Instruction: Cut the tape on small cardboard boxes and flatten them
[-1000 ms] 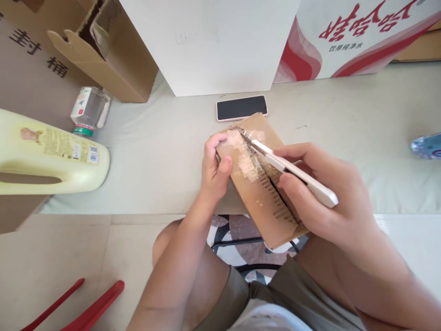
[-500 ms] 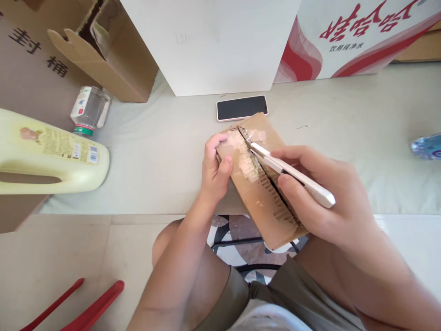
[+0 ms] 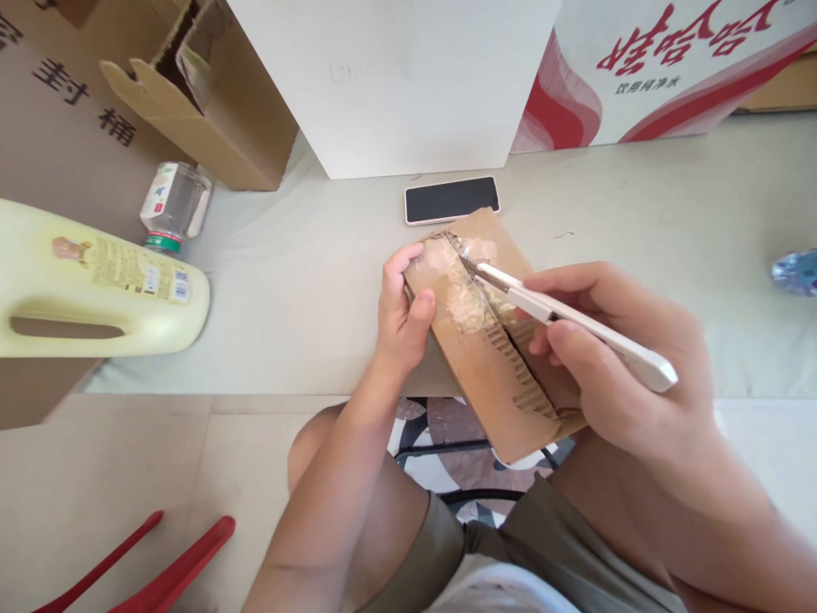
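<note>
A small brown cardboard box lies tilted over the table's front edge, its top seam torn and covered with clear tape. My left hand grips the box's left far corner, thumb on top. My right hand is closed round a white utility knife. The knife's blade tip rests in the taped seam near the box's far end.
A dark phone lies just beyond the box. A pale yellow jug and a clear bottle lie at the left. Cardboard boxes, a white box and a red-and-white carton line the back. Red bars show below.
My right hand has pulled the knife back toward the right along the seam; its handle now sticks out further right. The left hand and box stay put.
</note>
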Demonstrator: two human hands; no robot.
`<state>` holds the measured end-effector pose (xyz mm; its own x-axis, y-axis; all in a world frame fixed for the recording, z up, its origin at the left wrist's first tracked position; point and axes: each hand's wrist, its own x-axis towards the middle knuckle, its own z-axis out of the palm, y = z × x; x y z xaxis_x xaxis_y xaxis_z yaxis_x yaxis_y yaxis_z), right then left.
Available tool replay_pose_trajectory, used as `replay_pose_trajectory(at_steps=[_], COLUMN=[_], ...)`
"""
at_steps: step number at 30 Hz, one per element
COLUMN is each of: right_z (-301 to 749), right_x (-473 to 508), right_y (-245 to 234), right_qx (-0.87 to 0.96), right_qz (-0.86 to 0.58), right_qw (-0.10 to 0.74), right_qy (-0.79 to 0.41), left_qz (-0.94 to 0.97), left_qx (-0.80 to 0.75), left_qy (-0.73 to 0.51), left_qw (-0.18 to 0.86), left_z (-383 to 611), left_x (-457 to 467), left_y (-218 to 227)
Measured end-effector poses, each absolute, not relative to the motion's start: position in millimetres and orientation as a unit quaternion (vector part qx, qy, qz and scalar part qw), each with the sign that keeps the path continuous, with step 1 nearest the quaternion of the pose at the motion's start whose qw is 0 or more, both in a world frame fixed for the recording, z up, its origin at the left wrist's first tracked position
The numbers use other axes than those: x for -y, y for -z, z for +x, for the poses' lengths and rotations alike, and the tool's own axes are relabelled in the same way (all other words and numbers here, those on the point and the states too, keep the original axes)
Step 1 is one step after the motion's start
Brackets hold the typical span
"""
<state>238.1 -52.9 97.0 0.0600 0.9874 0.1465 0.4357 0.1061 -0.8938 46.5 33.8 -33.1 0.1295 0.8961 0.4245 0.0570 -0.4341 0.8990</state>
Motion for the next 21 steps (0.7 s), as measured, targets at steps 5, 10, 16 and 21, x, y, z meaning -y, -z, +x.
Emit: replay_pose_trajectory(at_steps=[5, 10, 16, 21], right_z=[236, 246, 253, 250], right_x=[56, 56, 55, 60], right_y=[-99, -95, -91, -85], right_qx=[0.57, 0.583, 0.606, 0.566], right_qz=[-0.593, -0.546, -0.484, -0.478], right_qw=[0.459, 0.459, 0.457, 0.545], right_qy=[-0.336, -0.388, -0.435, -0.391], left_qz=[0.66, 0.634, 0.542, 0.494], left_qx=[-0.355, -0.35, -0.349, -0.354], left_qy=[-0.552, -0.574, -0.581, -0.582], left_qw=[0.364, 0.382, 0.497, 0.54], left_z=[44, 43, 41, 37], left_x=[-40, -48, -51, -49], left_y=[33, 34, 15, 1])
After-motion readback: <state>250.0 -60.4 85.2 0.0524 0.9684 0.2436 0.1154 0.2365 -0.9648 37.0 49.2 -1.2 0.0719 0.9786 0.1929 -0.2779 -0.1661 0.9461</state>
